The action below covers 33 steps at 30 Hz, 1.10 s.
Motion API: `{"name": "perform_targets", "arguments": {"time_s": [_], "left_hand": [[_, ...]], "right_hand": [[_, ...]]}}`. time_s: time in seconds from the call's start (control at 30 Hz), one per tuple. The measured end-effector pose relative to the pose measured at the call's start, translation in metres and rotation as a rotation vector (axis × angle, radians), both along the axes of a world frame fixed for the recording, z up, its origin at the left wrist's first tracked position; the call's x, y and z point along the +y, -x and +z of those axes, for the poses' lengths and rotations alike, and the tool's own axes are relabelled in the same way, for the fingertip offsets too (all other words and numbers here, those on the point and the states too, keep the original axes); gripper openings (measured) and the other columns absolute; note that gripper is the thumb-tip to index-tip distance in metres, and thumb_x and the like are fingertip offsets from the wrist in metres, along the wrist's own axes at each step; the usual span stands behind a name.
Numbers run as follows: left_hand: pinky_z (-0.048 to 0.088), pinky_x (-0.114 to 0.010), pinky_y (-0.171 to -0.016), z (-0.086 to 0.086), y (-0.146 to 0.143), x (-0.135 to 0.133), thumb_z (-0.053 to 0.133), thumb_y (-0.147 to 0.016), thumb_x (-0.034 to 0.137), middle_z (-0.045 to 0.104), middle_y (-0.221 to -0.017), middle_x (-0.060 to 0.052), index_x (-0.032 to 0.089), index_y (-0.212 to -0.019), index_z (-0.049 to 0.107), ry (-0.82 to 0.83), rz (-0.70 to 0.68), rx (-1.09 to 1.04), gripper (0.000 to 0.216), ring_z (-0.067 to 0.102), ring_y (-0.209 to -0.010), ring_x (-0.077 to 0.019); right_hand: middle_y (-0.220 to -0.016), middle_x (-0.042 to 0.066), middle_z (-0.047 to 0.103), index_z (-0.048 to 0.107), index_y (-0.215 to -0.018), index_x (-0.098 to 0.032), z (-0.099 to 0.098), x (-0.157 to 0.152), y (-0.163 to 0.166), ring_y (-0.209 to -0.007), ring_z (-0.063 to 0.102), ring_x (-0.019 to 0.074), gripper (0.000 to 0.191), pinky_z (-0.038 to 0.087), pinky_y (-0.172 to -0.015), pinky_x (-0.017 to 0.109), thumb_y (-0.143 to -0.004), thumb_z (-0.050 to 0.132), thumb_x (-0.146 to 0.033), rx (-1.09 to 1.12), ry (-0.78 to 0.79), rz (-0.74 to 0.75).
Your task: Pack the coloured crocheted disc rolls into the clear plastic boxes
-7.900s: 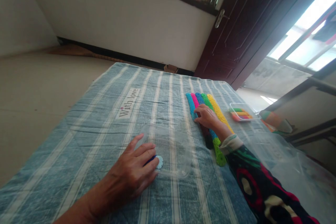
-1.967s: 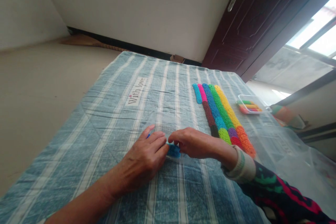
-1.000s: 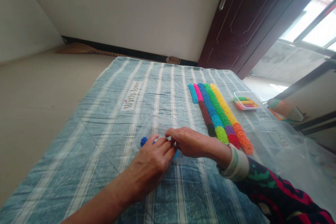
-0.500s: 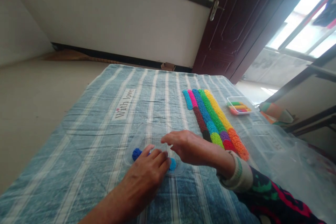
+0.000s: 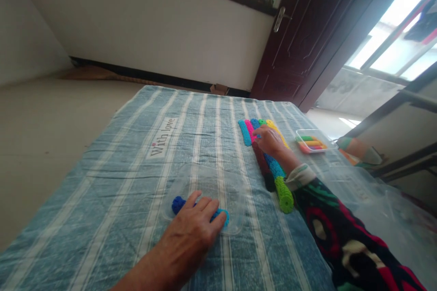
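My left hand [image 5: 193, 232] lies flat, fingers spread, on a clear plastic tray [image 5: 235, 200] near the table's front. Under its fingertips sit a dark blue toothed disc [image 5: 177, 204] and a light blue one [image 5: 222, 216]. My right hand [image 5: 269, 140] reaches far across the table to the top of the coloured rows of discs [image 5: 262, 154], its fingers curled in a pinch at the light blue row [image 5: 243, 132]. What the pinch holds is too small to make out. The patterned sleeve [image 5: 327, 218] covers the lower ends of the rows.
A blue striped cloth [image 5: 136, 154] printed "With love" covers the table. A small clear tray of coloured sticks [image 5: 311, 141] stands at the right. Crumpled clear plastic sheeting [image 5: 375, 209] lies along the right edge. A dark door [image 5: 307, 32] is behind.
My right hand has left the tray beside my left hand and moved up and right to the far end of the coloured rows. My left hand stays on the tray.
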<state>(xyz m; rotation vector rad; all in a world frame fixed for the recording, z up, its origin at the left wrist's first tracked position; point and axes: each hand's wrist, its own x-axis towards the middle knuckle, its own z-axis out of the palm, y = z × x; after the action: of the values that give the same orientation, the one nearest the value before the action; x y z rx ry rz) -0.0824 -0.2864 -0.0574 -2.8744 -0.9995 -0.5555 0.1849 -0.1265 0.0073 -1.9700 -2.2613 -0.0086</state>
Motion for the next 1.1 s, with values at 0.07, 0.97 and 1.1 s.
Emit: {"name": "perform_targets", "arguments": {"time_s": [0.07, 0.97, 1.1], "left_hand": [[0.038, -0.051, -0.097, -0.002, 0.0, 0.0, 0.056, -0.084, 0.008, 0.063, -0.091, -0.005, 0.022, -0.093, 0.061, -0.003, -0.001, -0.004, 0.017, 0.056, -0.086, -0.0231], [0.038, -0.053, -0.098, -0.002, 0.002, 0.001, 0.057, -0.078, 0.007, 0.062, -0.096, -0.006, 0.021, -0.095, 0.059, 0.026, -0.011, 0.032, 0.022, 0.056, -0.088, -0.0239], [0.037, -0.052, -0.099, -0.002, 0.001, 0.001, 0.054, -0.081, 0.007, 0.062, -0.092, -0.005, 0.022, -0.092, 0.059, 0.035, -0.009, 0.029, 0.019, 0.056, -0.085, -0.0228]], "right_hand": [[-0.117, 0.01, 0.063, 0.071, -0.113, -0.018, -0.005, 0.008, -0.003, -0.109, 0.06, 0.0231, 0.031, 0.043, -0.092, 0.031, -0.088, 0.053, -0.013, -0.01, 0.021, 0.0], [-0.12, 0.014, 0.062, 0.07, -0.111, -0.017, -0.015, 0.017, 0.011, -0.112, 0.058, 0.0303, 0.028, 0.043, -0.089, 0.036, -0.084, 0.061, -0.021, -0.127, 0.085, 0.05], [-0.117, 0.013, 0.063, 0.071, -0.105, -0.017, -0.014, 0.017, 0.013, -0.11, 0.058, 0.029, 0.026, 0.042, -0.088, 0.036, -0.082, 0.059, -0.014, -0.12, 0.076, 0.07]]}}
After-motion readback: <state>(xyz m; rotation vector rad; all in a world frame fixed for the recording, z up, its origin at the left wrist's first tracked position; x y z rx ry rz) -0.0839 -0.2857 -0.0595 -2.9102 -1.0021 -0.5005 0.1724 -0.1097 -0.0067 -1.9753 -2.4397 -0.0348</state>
